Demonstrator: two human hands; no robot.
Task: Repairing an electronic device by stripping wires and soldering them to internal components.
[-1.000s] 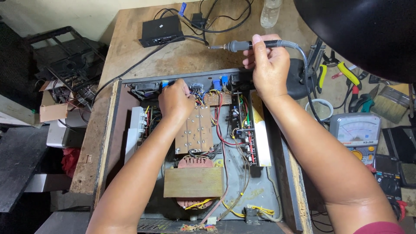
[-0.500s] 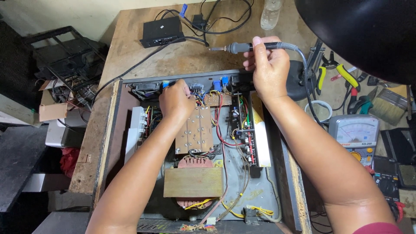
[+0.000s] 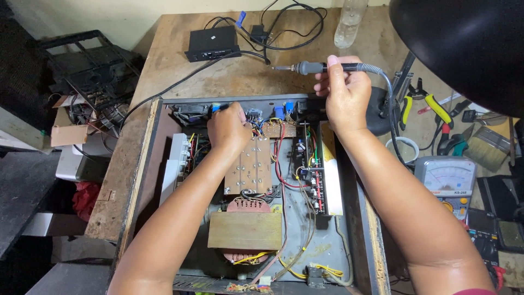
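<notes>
**2 hands at an opened amplifier chassis, soldering iron raised**

2 bare hands work over an open metal chassis (image 3: 357, 218) resting on a wooden worktop (image 3: 180, 60). The right hand (image 3: 345, 95) is clenched around the grip of a soldering iron (image 3: 327, 68), held level above the chassis's far edge, tip pointing left and clear of everything. The left hand (image 3: 229, 128) reaches into the far end of the chassis, fingers curled among the wiring; what it pinches, if anything, cannot be told. Good practice here would be to steady the wire first, then bring the tip down briefly, away from neighbouring insulation. The chassis contains 1 large transformer (image 3: 245, 229), a perforated circuit board (image 3: 249, 172) and coloured wires. A clear bottle (image 3: 348, 24) stands beyond; its contents are indistinct.
</notes>
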